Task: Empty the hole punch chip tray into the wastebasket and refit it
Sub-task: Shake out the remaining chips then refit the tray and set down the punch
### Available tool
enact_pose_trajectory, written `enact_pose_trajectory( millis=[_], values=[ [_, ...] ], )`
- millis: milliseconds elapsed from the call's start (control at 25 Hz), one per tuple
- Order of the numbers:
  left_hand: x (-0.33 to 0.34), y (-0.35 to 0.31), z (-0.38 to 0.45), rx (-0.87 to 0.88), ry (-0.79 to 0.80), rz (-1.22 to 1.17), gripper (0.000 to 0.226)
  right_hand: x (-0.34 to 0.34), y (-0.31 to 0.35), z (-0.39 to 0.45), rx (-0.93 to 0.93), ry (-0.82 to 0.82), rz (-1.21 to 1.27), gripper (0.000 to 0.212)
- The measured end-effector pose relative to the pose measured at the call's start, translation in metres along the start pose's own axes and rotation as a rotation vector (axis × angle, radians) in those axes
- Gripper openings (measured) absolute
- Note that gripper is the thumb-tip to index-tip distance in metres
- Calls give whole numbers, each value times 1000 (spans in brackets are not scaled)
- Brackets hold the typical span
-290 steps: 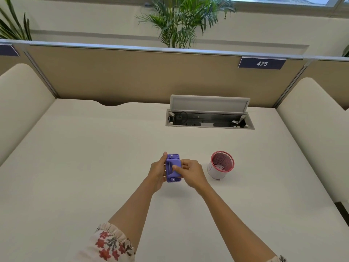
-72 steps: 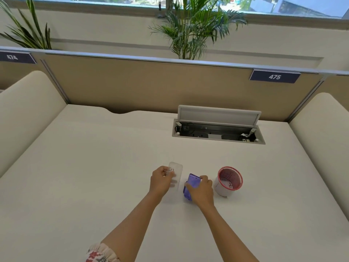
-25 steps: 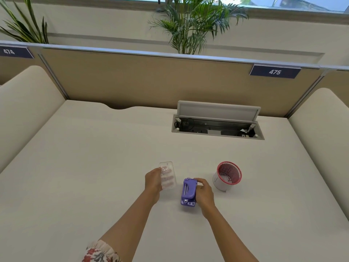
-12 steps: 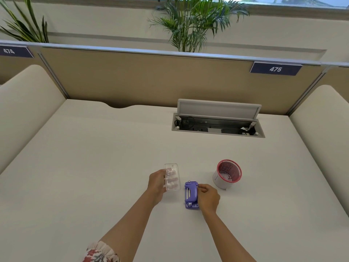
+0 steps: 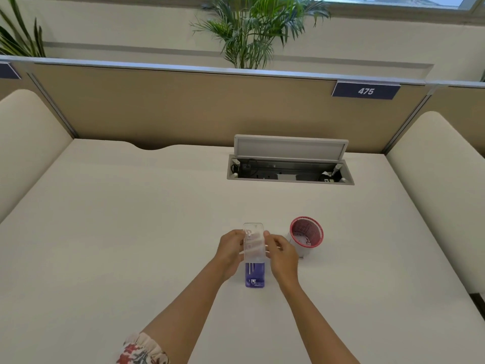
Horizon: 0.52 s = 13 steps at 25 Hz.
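A clear plastic chip tray point(image 5: 253, 243) is held upright-lengthwise above the desk between both hands. My left hand point(image 5: 231, 248) grips its left edge and my right hand point(image 5: 282, 252) grips its right edge. The purple hole punch point(image 5: 254, 277) lies on the white desk just below the tray, between my wrists, with neither hand on it. A small round wastebasket point(image 5: 307, 233) with a red mesh rim stands on the desk to the right of my right hand.
An open cable box point(image 5: 290, 170) with a raised lid is sunk into the white desk point(image 5: 131, 232) further back. Tan partition panels and padded side screens border the desk. Plants stand behind the partition.
My right hand let go of the hole punch and moved up onto the tray's right edge. The tray shifted right, over the punch, which now lies free on the desk.
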State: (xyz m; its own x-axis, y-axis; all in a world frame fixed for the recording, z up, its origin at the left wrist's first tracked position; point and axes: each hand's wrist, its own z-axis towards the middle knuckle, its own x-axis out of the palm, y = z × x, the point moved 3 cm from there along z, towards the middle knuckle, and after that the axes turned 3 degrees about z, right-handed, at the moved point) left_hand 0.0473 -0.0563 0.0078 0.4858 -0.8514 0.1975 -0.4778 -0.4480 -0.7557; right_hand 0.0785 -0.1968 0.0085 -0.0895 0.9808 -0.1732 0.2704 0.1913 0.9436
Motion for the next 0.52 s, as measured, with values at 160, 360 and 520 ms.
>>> enact_pose_trajectory(
  millis=[160,360,520],
  values=[
    [31,-3,-2,5,55,-15,16,-20,17,4,-67,-16,-14,11],
    [80,-12,-1,72,124,90,24,-67,29,10,-94,-133,-28,11],
    [115,-17,6,148,68,254,14,-94,38,16,-107,-200,-37,13]
  ],
)
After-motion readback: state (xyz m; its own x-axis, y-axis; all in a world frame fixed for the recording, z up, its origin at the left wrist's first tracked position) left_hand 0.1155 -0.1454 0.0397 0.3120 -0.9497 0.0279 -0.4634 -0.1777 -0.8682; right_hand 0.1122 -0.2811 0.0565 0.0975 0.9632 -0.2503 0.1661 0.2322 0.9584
